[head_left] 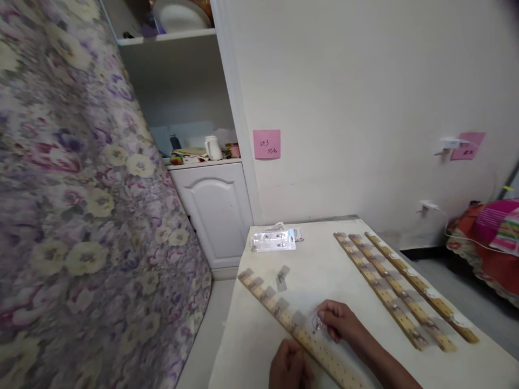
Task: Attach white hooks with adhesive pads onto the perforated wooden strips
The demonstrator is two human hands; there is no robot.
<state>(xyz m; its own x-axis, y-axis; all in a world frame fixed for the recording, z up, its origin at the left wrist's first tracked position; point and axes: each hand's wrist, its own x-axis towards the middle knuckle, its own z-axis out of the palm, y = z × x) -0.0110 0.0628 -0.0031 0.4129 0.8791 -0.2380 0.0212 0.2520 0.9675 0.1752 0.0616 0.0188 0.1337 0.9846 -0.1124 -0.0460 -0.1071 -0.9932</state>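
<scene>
My right hand (338, 320) pinches a small clear plastic piece (318, 322) with something shiny on it, too blurred to make out. It is just above the right side of a long wooden strip (320, 351) with rows of small holes. My left hand (288, 364) is on the near-left side of this strip, fingers curled; whatever they may hold is hidden. Several small clear cards (279, 308) stand along the far half of the strip. A loose clear card (281, 278) with a small dark item lies beyond it on the white table (259, 346).
Three more wooden strips (381, 286) lie side by side at the right, carrying small clear or white pieces. Clear plastic packs (273, 240) lie at the table's back left. A flowered curtain (93, 216) hangs left, a white cabinet (217, 210) behind, and a bed (486, 237) stands right.
</scene>
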